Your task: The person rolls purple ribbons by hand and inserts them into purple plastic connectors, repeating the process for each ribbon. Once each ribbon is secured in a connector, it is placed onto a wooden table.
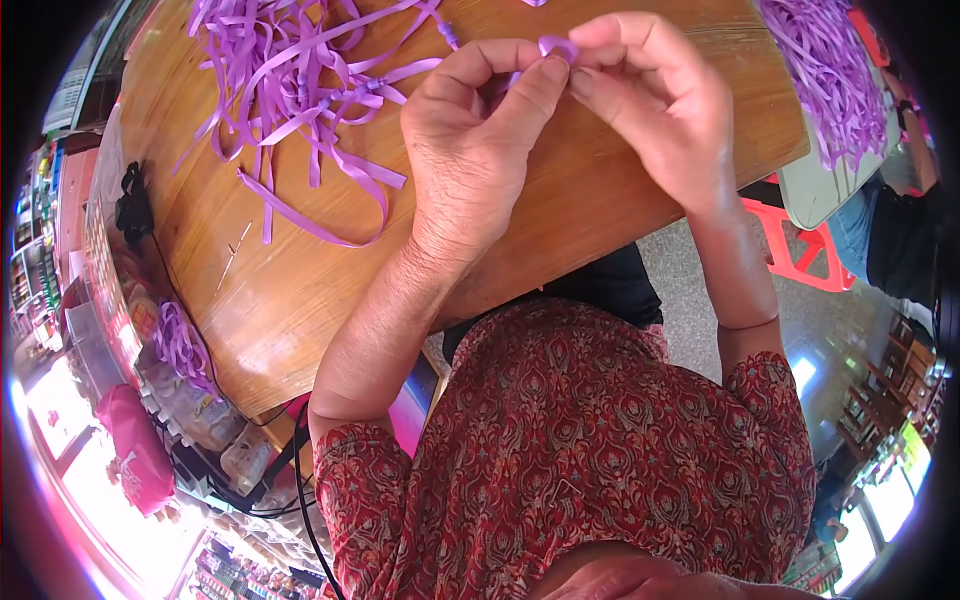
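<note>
A narrow purple ribbon (557, 45) is bent into a small loop between my fingertips, over the far part of the table. My left hand (470, 145) pinches it between thumb and curled forefinger. From the other side, my right hand (665, 115) closes thumb and forefinger at the loop's edge, the two hands nearly touching. The exact grip of the right fingertips is partly hidden. Left of my hands lies a loose heap of purple ribbons (290, 75), some with small knots. One ribbon end curves out toward my left wrist.
The wooden table (560, 210) has a thin needle-like tool (232, 258) on its left part. A black cable and a small purple ribbon bundle (183, 345) are at its left edge. More purple ribbons (830, 80) hang over a pale surface at right, near a red plastic stool (800, 250).
</note>
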Demonstrator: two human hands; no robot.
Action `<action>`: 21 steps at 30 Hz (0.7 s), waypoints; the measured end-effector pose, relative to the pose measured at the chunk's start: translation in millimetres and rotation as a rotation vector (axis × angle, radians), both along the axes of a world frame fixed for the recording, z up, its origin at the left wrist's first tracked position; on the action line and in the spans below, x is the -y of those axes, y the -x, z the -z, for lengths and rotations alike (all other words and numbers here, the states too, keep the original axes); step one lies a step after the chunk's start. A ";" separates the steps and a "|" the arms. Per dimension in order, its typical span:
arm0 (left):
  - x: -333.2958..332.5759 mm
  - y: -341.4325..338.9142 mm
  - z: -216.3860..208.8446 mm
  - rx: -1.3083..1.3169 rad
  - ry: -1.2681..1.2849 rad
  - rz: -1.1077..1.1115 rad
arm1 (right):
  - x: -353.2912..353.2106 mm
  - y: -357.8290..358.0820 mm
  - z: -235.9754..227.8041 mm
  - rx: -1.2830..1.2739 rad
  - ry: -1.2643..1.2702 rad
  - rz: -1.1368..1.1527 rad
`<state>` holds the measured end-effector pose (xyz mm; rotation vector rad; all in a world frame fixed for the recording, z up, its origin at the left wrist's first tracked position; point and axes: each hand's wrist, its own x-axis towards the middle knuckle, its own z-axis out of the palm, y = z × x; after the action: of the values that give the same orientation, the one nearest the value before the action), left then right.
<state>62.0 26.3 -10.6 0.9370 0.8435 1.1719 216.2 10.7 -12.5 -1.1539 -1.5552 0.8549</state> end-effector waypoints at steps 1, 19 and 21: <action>-0.9 1.9 -0.4 -0.001 -0.001 -0.003 | -2.5 0.2 -3.8 -0.178 0.101 -0.061; -13.7 24.1 0.2 -0.028 0.212 0.384 | -12.4 -17.2 -41.4 0.749 -0.669 -0.281; -14.5 24.1 0.4 -0.012 0.207 0.438 | -15.8 -17.6 -43.1 0.729 -0.660 -0.306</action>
<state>37.9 40.8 -11.1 0.9005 0.7079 0.6880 233.7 26.4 30.5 -0.7628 -2.4106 0.0274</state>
